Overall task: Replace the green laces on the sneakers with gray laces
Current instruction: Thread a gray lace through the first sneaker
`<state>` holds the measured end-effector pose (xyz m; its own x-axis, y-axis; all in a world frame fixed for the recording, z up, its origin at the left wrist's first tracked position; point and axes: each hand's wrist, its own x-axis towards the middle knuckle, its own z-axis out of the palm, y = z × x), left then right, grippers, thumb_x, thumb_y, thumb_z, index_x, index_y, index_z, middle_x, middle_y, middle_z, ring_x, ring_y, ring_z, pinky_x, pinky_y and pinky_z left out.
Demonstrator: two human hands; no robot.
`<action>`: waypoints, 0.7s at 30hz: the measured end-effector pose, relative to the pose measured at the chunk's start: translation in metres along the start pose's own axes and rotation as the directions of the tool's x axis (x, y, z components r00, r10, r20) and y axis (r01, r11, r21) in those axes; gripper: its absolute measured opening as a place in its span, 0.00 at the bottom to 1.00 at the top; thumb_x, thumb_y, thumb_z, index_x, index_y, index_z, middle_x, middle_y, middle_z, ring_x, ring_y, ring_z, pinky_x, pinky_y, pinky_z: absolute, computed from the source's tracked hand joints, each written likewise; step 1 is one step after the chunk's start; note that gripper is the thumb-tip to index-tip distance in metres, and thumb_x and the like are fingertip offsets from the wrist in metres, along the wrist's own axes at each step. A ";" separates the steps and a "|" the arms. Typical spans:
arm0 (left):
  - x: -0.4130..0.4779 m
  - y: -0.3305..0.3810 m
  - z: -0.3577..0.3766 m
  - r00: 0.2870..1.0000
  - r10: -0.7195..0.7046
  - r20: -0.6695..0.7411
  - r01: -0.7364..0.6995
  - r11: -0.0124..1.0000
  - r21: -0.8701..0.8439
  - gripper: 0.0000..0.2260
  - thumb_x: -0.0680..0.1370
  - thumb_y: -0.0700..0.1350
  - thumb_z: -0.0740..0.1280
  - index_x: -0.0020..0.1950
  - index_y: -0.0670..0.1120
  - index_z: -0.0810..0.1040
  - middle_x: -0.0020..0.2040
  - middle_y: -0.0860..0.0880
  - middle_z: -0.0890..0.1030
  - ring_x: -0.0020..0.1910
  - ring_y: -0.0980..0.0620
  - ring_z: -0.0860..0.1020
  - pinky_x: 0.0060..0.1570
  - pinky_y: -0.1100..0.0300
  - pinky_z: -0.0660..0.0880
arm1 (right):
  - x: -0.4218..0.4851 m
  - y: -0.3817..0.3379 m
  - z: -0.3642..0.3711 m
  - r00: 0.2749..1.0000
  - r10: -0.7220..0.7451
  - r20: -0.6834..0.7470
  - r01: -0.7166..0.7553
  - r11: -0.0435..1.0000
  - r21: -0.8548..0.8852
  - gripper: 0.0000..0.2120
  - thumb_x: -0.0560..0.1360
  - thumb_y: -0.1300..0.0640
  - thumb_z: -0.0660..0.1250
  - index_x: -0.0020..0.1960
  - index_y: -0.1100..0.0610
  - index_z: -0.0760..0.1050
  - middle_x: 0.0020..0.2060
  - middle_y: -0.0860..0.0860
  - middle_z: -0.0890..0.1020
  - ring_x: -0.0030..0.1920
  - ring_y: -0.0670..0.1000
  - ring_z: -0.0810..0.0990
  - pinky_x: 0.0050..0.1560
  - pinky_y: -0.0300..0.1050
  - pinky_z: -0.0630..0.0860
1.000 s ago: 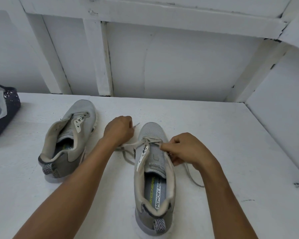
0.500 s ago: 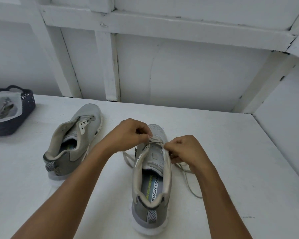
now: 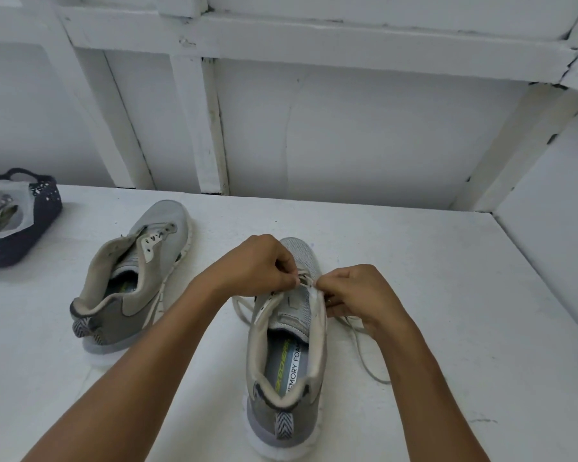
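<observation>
This is a plain white work corner: a white table (image 3: 431,278) fills the bottom, a wall (image 3: 364,135) with wooden beams (image 3: 211,128) the top.

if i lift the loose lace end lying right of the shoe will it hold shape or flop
Probably floppy: the lace lies in slack curves on the table, so it would likely droop when lifted. Likely light, being thin. Pulling might slide it through the eyelets of the sneaker.

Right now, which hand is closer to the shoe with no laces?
Left. The left hand pinches the lace just right of the unlaced shoe, a gap of table between them. The right hand is farther, on the other shoe's right side.
</observation>
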<state>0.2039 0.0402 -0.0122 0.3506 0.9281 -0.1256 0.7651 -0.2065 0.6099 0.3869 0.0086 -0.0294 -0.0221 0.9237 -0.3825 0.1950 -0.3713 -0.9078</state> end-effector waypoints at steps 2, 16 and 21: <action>0.003 -0.001 0.003 1.000 0.011 -0.001 -0.011 1.000 -0.001 0.03 0.74 0.44 0.73 0.43 0.47 0.86 0.30 0.59 0.78 0.29 0.68 0.74 0.29 0.74 0.68 | 0.000 0.001 0.000 1.000 0.006 -0.004 -0.006 1.000 0.007 0.05 0.74 0.67 0.68 0.42 0.69 0.82 0.32 0.58 0.81 0.29 0.49 0.82 0.30 0.39 0.78; 0.011 -0.012 0.014 0.995 0.095 -0.002 -0.095 0.995 -0.001 0.05 0.75 0.44 0.71 0.42 0.47 0.85 0.34 0.55 0.81 0.33 0.59 0.76 0.31 0.70 0.68 | -0.005 0.005 0.004 0.998 0.038 -0.058 -0.033 0.996 0.083 0.07 0.75 0.67 0.69 0.48 0.71 0.82 0.33 0.57 0.82 0.29 0.47 0.81 0.29 0.36 0.76; 0.013 -0.008 0.013 0.991 0.131 0.035 -0.133 0.989 0.061 0.06 0.75 0.45 0.71 0.38 0.49 0.83 0.34 0.56 0.81 0.34 0.60 0.76 0.32 0.68 0.68 | -0.006 0.007 0.005 0.996 0.036 -0.077 -0.028 0.995 0.095 0.06 0.76 0.65 0.70 0.47 0.69 0.82 0.34 0.56 0.82 0.30 0.47 0.81 0.31 0.36 0.76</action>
<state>0.2093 0.0501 -0.0288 0.4663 0.8818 -0.0715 0.7435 -0.3467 0.5719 0.3832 -0.0004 -0.0343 0.0604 0.9145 -0.4002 0.1011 -0.4044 -0.9090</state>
